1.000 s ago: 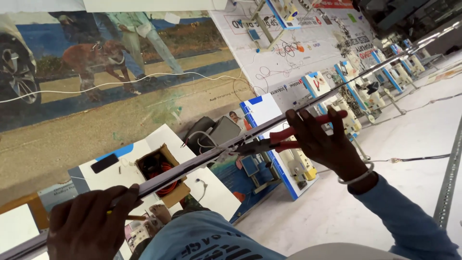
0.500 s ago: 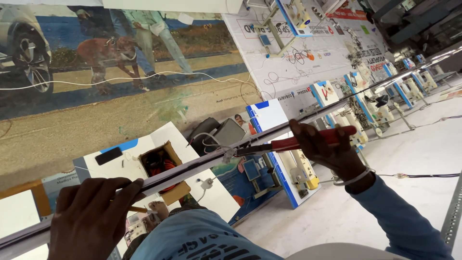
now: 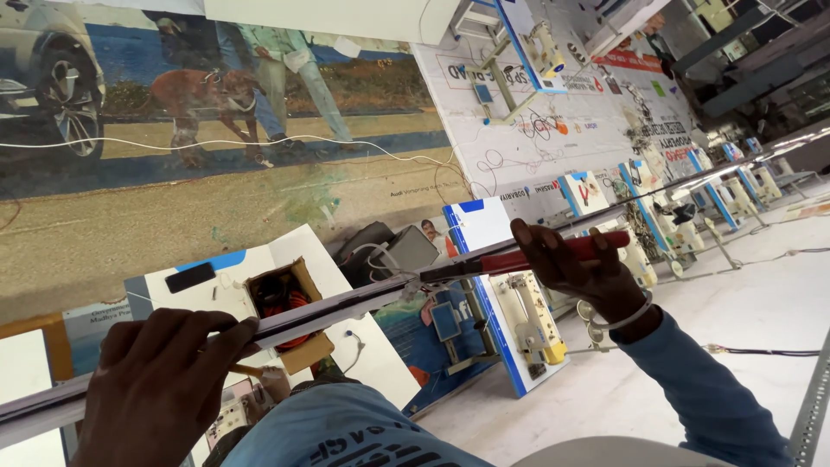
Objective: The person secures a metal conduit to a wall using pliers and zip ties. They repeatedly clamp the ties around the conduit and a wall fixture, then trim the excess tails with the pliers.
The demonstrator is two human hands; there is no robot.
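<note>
- We take the long grey metal channel strip [image 3: 346,304] as our landmark; it runs slantwise from the lower left edge up toward the right, where it passes behind the right hand.
- Our left hand [image 3: 160,380] is wrapped over the strip's lower left stretch, fingers closed around it from above.
- Our right hand [image 3: 579,264], with a thin silver bangle [image 3: 618,318] at the wrist just below it, is clenched on the red handles of a pair of pliers [image 3: 527,258].
- The pliers lie almost along the strip, and their dark nose meets it near its middle; we cannot tell whether the nose bites the metal or only touches it.
- Just beneath the strip, between the two hands, an open brown cardboard box [image 3: 290,311] holds orange and red wire coils.
- Above the strip a loose white wire [image 3: 259,140] trails across a large printed banner [image 3: 225,112].
- Below the strip's right half, a white board with a blue edge [image 3: 510,303] leans on the pale floor [image 3: 735,311].
</note>
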